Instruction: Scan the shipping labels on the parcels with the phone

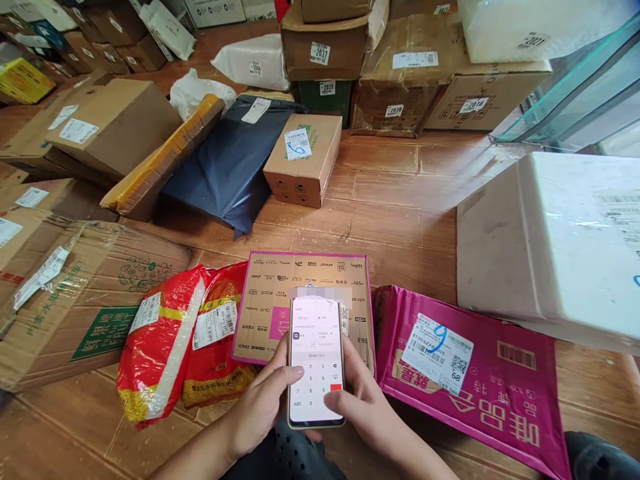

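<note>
A smartphone point(316, 373) is held upright between my two hands, its lit screen showing a number keypad. My left hand point(273, 390) wraps its left edge, with the thumb over the left side of the keypad. On the other edge my right hand point(360, 393) grips it, thumb resting low on the screen near the red key. Behind the phone lies a flat brown carton with a magenta border point(305, 267), partly covered by it. A magenta parcel box point(480, 393) with a white label sits to the right. Two red-and-yellow bags point(163, 347) lie to the left.
A large white box point(525, 233) stands at the right, below a glass panel point(575, 87). Further back are a small brown carton point(303, 160), a dark blue parcel point(220, 160) and an orange-taped package point(165, 153). Labelled cartons point(325, 50) are stacked at the rear; a big carton point(90, 293) is at left.
</note>
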Demonstrator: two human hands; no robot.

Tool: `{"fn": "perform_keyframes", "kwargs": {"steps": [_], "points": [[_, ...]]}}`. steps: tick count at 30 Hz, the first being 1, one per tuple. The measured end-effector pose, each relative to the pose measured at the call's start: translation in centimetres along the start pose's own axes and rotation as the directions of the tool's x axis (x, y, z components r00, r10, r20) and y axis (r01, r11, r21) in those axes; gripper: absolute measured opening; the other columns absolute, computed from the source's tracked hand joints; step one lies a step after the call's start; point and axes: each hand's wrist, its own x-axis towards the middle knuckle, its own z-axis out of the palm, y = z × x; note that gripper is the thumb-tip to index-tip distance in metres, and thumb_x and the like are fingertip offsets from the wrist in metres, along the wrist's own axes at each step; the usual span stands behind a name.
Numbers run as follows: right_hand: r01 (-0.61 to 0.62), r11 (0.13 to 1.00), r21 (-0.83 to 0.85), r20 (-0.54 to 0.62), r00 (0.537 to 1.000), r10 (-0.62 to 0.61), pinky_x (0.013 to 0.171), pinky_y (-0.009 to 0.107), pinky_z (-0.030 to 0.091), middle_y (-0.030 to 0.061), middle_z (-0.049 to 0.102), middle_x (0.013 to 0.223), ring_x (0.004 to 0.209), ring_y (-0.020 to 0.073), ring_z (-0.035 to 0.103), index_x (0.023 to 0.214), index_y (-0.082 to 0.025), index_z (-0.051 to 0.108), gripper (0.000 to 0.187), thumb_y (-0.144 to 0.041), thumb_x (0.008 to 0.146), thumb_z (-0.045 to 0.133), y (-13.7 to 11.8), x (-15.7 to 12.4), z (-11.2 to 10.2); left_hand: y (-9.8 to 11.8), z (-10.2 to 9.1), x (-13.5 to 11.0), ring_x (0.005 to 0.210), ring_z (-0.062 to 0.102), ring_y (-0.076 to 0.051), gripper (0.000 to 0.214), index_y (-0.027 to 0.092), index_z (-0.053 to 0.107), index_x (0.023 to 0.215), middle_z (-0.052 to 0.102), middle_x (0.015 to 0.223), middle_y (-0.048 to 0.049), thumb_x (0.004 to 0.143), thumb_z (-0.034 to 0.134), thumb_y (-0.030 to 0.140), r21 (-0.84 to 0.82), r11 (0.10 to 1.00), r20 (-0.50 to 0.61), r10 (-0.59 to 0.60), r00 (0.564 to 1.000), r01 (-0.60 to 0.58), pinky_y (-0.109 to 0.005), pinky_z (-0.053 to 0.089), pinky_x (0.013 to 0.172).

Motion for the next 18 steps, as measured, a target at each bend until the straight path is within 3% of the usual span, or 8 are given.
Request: {"fn": "perform_keyframes", "kwargs": {"steps": [4, 8, 12, 18], "points": [[0.048, 0.997, -0.066, 0.016, 0.999, -0.047, 0.070, 0.031, 0.047, 0.0036, 0.064, 0.106, 0.082, 0.0184, 0.059, 0.127, -0.026, 0.041, 0.063, -0.015, 0.068, 0.062, 0.0, -0.1, 0.0, 0.1, -0.1, -0.1, 0.092, 0.063, -0.028, 0.084, 0.028, 0.012, 0.144, 0.060, 0.121, -0.0103, 0.073, 0.057, 0.028, 0.037, 0.999, 0.036, 0.014, 0.999, -0.015, -0.029, 0.057, 0.053], [0.072, 0.995, -0.063, 0.025, 0.997, -0.070, 0.069, 0.031, 0.049, 0.0038, 0.064, 0.100, 0.082, 0.0190, 0.059, 0.126, -0.026, 0.041, 0.061, -0.028, 0.072, 0.070, 0.2, 0.0, 0.0, 0.0, 0.0, -0.2, 0.097, 0.061, -0.029, 0.085, 0.030, 0.009, 0.144, 0.058, 0.123, -0.0098, 0.074, 0.057, 0.026, 0.088, 0.996, 0.034, 0.011, 0.999, -0.014, -0.029, 0.056, 0.054], [0.039, 0.999, -0.019, -0.075, 0.996, -0.040, 0.056, 0.026, 0.046, 0.0011, 0.065, 0.086, 0.064, 0.0148, 0.056, 0.123, -0.027, 0.044, 0.057, -0.038, 0.074, 0.071, 0.5, 0.1, 0.5, -0.2, 0.0, -0.2, 0.100, 0.058, -0.028, 0.088, 0.030, 0.007, 0.145, 0.054, 0.128, -0.0085, 0.071, 0.053, 0.022, 0.089, 0.995, 0.057, 0.039, 0.998, -0.044, -0.026, 0.054, 0.052], [0.048, 0.997, 0.059, -0.186, 0.982, -0.036, 0.052, 0.024, 0.043, -0.0015, 0.064, 0.080, 0.058, 0.0127, 0.053, 0.117, -0.027, 0.049, 0.051, -0.034, 0.072, 0.071, 0.7, 0.1, 1.0, 0.0, 0.0, -0.5, 0.093, 0.061, -0.024, 0.080, 0.032, 0.013, 0.142, 0.054, 0.128, -0.0077, 0.072, 0.051, 0.023, 0.135, 0.991, 0.076, 0.003, 0.997, -0.014, -0.027, 0.055, 0.057]]}}
